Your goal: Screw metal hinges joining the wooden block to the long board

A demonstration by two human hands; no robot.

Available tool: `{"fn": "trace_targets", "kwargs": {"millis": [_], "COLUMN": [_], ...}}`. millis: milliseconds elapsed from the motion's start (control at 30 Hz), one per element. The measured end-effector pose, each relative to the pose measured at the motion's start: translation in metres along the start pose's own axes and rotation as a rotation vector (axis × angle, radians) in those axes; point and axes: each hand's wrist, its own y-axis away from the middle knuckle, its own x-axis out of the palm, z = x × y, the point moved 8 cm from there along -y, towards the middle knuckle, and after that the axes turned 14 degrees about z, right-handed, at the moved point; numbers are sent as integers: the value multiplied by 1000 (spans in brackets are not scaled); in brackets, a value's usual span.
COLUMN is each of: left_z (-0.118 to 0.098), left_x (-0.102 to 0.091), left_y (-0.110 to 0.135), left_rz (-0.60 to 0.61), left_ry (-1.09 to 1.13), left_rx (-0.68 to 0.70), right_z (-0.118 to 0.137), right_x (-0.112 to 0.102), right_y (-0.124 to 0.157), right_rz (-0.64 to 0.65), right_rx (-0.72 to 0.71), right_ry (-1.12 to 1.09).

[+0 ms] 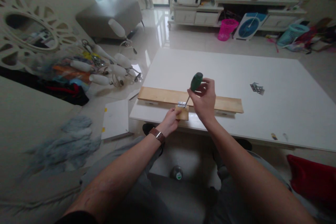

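Observation:
My right hand (204, 99) grips a green-handled screwdriver (196, 82), tilted, its shaft running down to a small metal hinge (181, 104). That hinge bridges a short wooden block (185, 113) and the edge of a long wooden board (162, 95). My left hand (170, 120), with a brown-strapped watch on the wrist, pinches the short block from its left side. The long board lies across the near part of a white tabletop (223, 66), raised a little on white pieces. Whether the screwdriver's tip sits in a screw is too small to tell.
Several loose metal hinges (257, 88) lie on the tabletop's right side. Two small items, one a yellow-black piece (274, 136), are near its front edge. A white panel (115, 119) stands at the left, beside a lamp fixture (115, 66). A bottle (177, 173) is on the floor between my legs.

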Motion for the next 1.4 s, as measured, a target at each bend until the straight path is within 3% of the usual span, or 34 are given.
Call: {"fn": "trace_targets", "kwargs": {"millis": [1400], "left_z": [1], "left_x": [-1], "left_y": [2], "left_rz": [-33], "left_ry": [-27], "left_rx": [-23], "right_z": [-7], "right_x": [5], "right_y": [2], "right_rz": [46], "right_rx": [25], "right_ry": [-29]}}
